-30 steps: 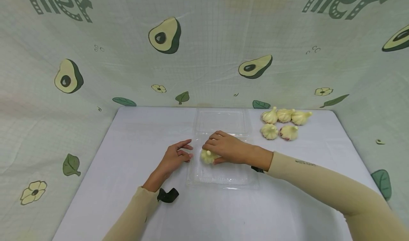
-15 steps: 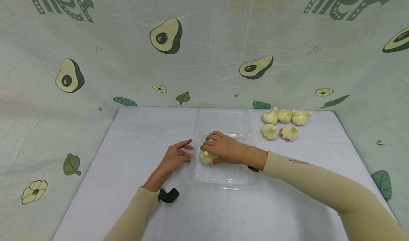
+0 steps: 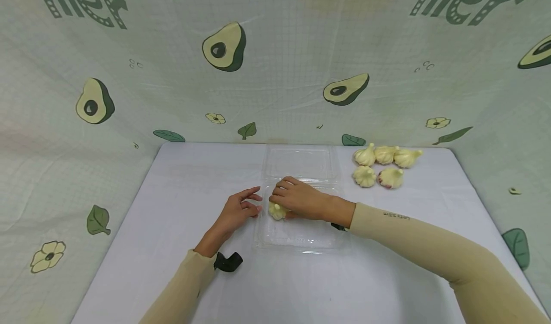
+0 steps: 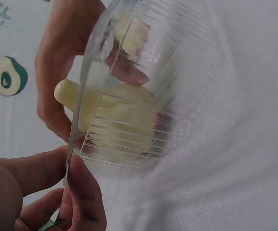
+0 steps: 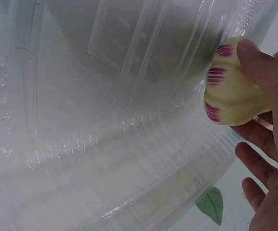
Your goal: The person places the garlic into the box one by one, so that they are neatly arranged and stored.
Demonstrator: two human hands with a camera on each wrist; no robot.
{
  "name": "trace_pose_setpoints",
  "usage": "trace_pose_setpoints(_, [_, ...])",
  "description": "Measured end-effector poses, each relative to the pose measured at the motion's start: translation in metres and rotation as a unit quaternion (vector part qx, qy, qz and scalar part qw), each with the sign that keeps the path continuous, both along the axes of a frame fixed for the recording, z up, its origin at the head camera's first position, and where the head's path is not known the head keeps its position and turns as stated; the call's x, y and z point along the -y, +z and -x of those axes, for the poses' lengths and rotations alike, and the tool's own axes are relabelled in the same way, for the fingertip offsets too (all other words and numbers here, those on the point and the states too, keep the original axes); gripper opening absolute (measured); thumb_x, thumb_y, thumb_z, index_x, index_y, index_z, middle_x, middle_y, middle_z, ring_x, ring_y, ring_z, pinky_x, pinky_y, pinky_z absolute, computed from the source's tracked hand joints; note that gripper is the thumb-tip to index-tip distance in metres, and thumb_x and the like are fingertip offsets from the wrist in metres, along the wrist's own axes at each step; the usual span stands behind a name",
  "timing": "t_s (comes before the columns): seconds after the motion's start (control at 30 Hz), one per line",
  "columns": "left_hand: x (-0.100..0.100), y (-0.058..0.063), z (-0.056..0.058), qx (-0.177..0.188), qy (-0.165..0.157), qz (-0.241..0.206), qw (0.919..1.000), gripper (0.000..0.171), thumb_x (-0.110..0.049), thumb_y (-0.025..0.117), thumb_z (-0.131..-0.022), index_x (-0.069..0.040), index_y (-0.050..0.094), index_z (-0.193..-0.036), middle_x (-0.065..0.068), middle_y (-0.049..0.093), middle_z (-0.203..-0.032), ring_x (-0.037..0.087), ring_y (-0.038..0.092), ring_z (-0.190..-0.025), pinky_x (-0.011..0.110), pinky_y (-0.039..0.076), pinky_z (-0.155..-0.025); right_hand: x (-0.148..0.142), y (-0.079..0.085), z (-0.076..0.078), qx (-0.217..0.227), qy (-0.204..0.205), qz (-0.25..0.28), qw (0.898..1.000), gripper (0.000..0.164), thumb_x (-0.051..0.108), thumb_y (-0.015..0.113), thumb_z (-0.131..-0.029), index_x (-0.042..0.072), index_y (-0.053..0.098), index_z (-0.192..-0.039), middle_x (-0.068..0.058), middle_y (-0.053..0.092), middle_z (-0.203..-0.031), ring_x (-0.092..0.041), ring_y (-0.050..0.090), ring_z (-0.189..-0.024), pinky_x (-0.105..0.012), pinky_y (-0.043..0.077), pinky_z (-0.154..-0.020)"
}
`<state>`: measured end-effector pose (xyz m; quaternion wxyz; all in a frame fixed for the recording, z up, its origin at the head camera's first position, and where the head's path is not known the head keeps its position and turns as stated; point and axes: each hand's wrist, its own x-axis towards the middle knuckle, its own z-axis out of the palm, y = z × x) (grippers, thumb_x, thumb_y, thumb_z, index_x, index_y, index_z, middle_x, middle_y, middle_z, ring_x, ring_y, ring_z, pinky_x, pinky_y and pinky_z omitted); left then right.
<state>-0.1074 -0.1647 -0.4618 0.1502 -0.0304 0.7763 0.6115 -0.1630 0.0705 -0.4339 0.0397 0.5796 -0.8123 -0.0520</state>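
A clear plastic clamshell container point(image 3: 297, 238) stands in the middle of the white table, its lid point(image 3: 301, 164) folded back behind it. My right hand point(image 3: 301, 199) grips a pale garlic bulb point(image 3: 277, 211) inside the base, at the left side. In the right wrist view, purple streaks mark the underside of this garlic bulb point(image 5: 230, 91), which thumb and fingers hold close to the container wall. My left hand point(image 3: 236, 212) is at the container's left edge. Seen from the left wrist, its thumb and fingers pinch the clear rim point(image 4: 72, 139), and the bulb shows through the ribbed wall.
Several more garlic bulbs point(image 3: 364, 176) lie in two rows at the back right of the table point(image 3: 193, 171). Behind the table hangs a pale curtain point(image 3: 275, 75) printed with avocados and leaves.
My right hand has shifted slightly left with the garlic bulb inside the container. The left hand keeps its place at the rim.
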Motion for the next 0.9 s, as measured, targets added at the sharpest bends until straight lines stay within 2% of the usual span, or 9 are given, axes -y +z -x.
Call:
trace_pose_setpoints(0.23, [0.0, 0.0, 0.0, 0.003, 0.004, -0.003, 1.0, 0.062, 0.005, 0.072, -0.097, -0.002, 0.052, -0.155, 0.018, 0.064, -0.127, 0.013, 0.067, -0.078, 0.029, 0.06, -0.075, -0.002, 0.001, 0.001, -0.008, 0.0, 0.018, 1.0, 0.062, 0.037, 0.09, -0.084, 0.012, 0.063, -0.135, -0.001, 0.067, -0.129, -0.024, 0.057, -0.128, -0.042, 0.04, -0.118])
trace_pose_setpoints(0.4, [0.001, -0.001, 0.001, 0.005, 0.0, -0.005, 1.0, 0.063, 0.004, 0.071, -0.098, -0.003, 0.05, -0.156, 0.019, 0.063, -0.13, 0.014, 0.067, -0.08, 0.028, 0.06, -0.076, -0.004, 0.008, 0.0, 0.002, -0.017, 0.008, 1.0, 0.063, 0.038, 0.089, -0.087, 0.012, 0.062, -0.139, -0.001, 0.067, -0.133, -0.024, 0.057, -0.13, -0.042, 0.04, -0.118])
trace_pose_setpoints(0.63, [0.002, -0.003, 0.001, 0.009, 0.0, 0.0, 1.0, 0.062, 0.002, 0.071, -0.099, -0.003, 0.05, -0.157, 0.02, 0.062, -0.132, 0.014, 0.066, -0.081, 0.034, 0.061, -0.08, -0.018, 0.03, -0.003, 0.012, -0.046, 0.024, 0.999, 0.062, 0.037, 0.088, -0.089, 0.011, 0.062, -0.139, -0.004, 0.066, -0.135, -0.025, 0.058, -0.129, -0.045, 0.041, -0.117])
trace_pose_setpoints(0.9, [0.001, 0.0, 0.0, 0.006, -0.003, 0.001, 1.0, 0.063, 0.003, 0.071, -0.098, -0.003, 0.05, -0.157, 0.019, 0.062, -0.132, 0.013, 0.067, -0.081, 0.035, 0.062, -0.081, -0.054, 0.054, -0.009, 0.018, -0.098, 0.069, 0.993, 0.062, 0.036, 0.086, -0.091, 0.008, 0.061, -0.141, -0.008, 0.065, -0.137, -0.032, 0.057, -0.13, -0.051, 0.04, -0.117])
